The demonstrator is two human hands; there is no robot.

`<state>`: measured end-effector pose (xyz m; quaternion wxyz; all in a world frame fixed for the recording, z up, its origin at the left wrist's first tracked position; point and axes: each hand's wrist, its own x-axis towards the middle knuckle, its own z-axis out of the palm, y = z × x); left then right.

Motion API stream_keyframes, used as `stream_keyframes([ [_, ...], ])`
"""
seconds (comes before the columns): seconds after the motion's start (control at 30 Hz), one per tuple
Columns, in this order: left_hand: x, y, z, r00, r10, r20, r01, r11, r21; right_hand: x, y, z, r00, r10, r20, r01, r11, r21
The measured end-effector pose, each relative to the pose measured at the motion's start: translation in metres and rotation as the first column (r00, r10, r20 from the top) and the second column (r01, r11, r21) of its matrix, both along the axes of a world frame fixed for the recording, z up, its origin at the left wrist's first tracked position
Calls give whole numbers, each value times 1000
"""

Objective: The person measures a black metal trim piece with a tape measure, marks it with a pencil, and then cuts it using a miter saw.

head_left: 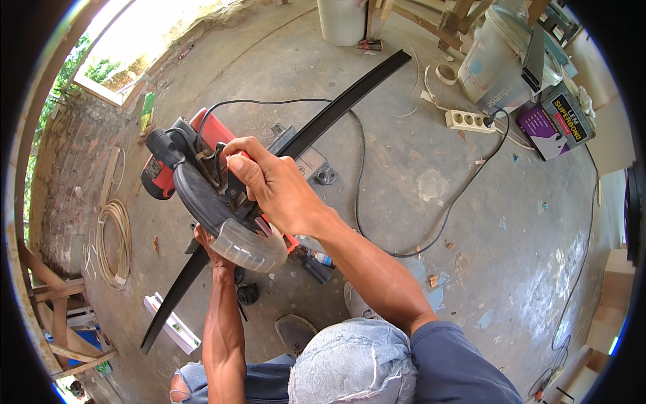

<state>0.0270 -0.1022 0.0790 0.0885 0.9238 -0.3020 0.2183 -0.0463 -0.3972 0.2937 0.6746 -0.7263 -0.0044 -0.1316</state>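
Note:
A red and black miter saw point(214, 202) with a clear plastic blade guard point(249, 248) stands on the floor before me. My right hand point(272, 183) is closed around the saw's handle at the top. A long dark metal strip point(350, 94) runs diagonally beneath the saw head, sticking out at both sides. Low beside the guard, my left hand point(214, 248) grips the strip near the saw base; the guard hides part of its fingers. Where the blade meets the strip is hidden behind the saw head and my hands.
The saw's black cord runs right to a white power strip point(470, 121). Beyond it stand a white bucket point(494, 60) and a purple-black box point(548, 124). A coiled hose point(113, 242) and a white spirit level point(173, 324) lie at left. My shoes point(296, 333) are close behind the saw.

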Motion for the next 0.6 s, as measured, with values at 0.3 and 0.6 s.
stream_keyframes([
  [0.3, 2, 13, -5, 1000, -28, -8, 28, 1000, 2, -2, -1, 16, 995, 44, -93, -38, 998, 58],
  [0.6, 11, 21, -16, 995, -94, -32, 94, 996, -4, 1, 0, 13, 999, -4, -49, 4, 1000, -8],
])
